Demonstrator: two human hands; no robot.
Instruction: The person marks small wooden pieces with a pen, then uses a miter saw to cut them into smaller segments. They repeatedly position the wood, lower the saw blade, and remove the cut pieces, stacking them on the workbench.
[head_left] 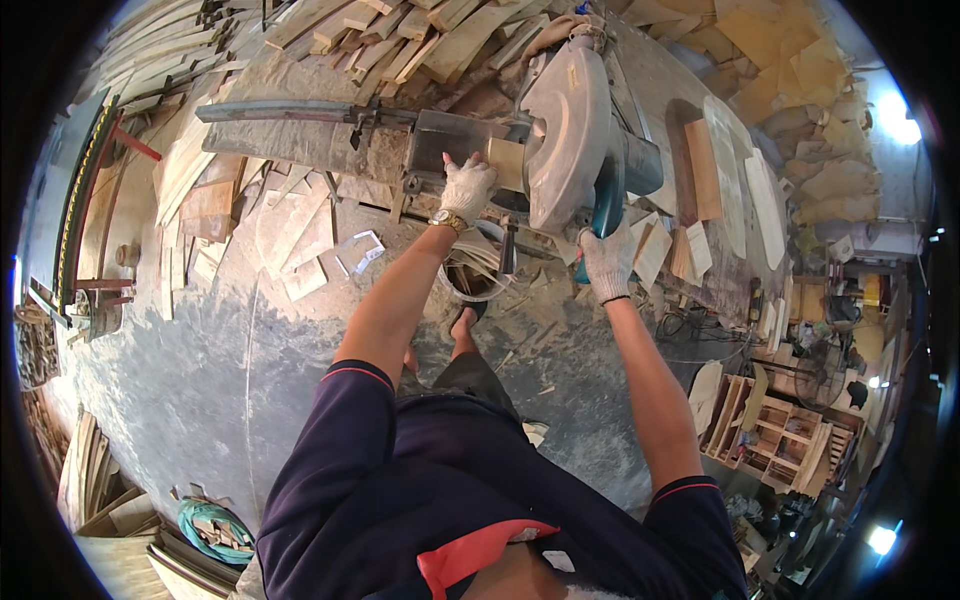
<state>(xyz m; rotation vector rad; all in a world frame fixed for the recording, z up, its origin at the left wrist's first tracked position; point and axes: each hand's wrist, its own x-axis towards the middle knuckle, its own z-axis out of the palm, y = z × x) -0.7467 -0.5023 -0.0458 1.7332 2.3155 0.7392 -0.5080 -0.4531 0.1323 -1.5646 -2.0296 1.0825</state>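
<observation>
My right hand (607,258), in a pale knit glove, is closed around the teal handle (608,195) of a miter saw. The saw's big dusty grey blade guard (570,135) stands just left of that handle. To the left of the guard, a short light wood block (507,163) sits on the saw's bed. My left hand (468,187), also gloved, lies against the block's left side with its fingers spread. The glove hides where hand and block meet. The blade's cutting edge is hidden.
A long metal rail (290,111) runs left from the saw. Below the saw, a round bin (478,275) holds thin wood strips. Stacked boards (440,40) lie behind it, offcuts (295,230) lie at left, and wooden crates (785,440) stand at lower right.
</observation>
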